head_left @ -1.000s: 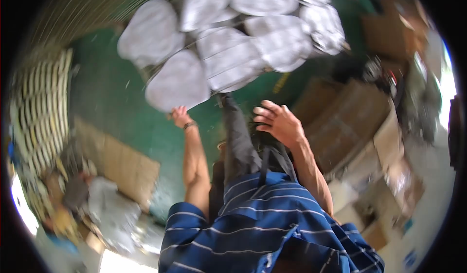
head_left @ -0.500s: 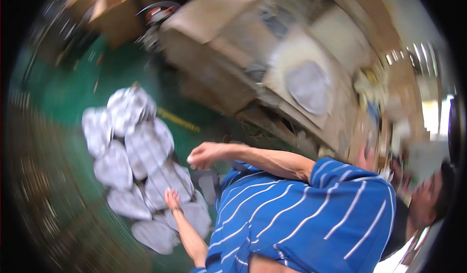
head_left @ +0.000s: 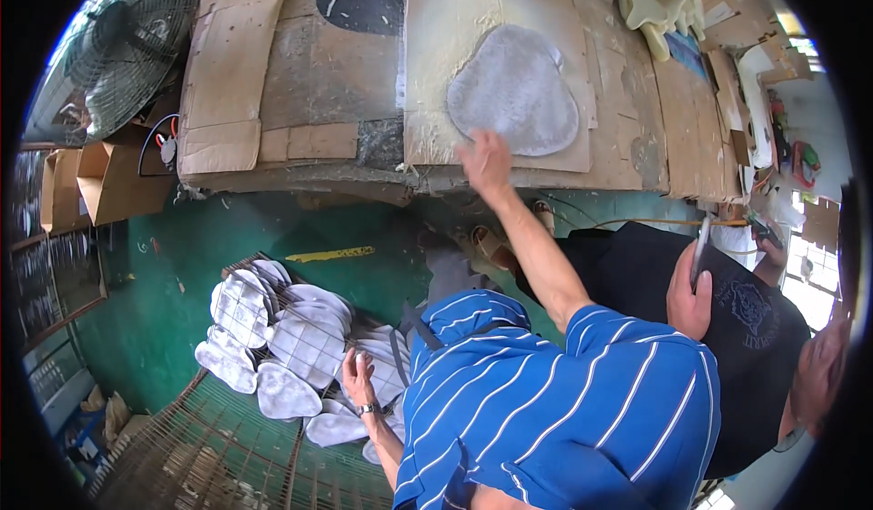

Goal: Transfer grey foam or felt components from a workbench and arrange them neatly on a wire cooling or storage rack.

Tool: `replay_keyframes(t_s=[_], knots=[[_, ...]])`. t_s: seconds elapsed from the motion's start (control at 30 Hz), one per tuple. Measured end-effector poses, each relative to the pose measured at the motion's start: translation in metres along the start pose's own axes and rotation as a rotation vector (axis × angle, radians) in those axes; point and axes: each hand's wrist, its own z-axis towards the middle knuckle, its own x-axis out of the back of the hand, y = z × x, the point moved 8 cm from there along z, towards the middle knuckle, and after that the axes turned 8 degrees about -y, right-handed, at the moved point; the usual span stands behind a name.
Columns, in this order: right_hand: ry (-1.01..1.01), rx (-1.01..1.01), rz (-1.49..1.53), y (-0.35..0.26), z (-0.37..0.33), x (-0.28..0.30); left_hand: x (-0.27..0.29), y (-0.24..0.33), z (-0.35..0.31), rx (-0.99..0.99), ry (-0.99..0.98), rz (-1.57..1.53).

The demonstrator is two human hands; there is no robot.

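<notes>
My right hand [head_left: 486, 160] reaches out over a cardboard-covered worktable [head_left: 300, 74], its fingers spread at the lower edge of a grey, rounded pad-shaped piece [head_left: 516, 92]. That piece lies flat on a pale cardboard sheet [head_left: 436, 46]. My left hand [head_left: 357, 378], wearing a wristwatch, rests low on a pile of several similar white pieces [head_left: 300, 346]. The pile sits on a wire rack [head_left: 227, 437]. Neither hand holds anything. My blue striped shirt [head_left: 564, 401] fills the lower middle.
A person in a black shirt [head_left: 727, 328] stands close on the right, holding a slim object [head_left: 702, 246]. A fan [head_left: 118, 46] and open cardboard boxes [head_left: 100, 178] stand at the left. The floor [head_left: 182, 292] is green, and tools and pale moulded shapes [head_left: 659, 1] clutter the table's right end.
The view has swung from the pile on the rack up to the worktable. My right hand has stretched forward to the grey piece. My left hand stays on the pile.
</notes>
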Motion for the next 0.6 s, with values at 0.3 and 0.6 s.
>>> replay_keyframes(t_s=[0.3,0.6], knots=[[-0.144,0.007,-0.177,0.061,0.077,-0.024,-0.034,0.024,0.02,0.053,0.023,0.002],[-0.15,-0.027,-0.332,0.064,0.129,0.047,-0.043,0.053,0.027,-0.076,0.063,-0.061]])
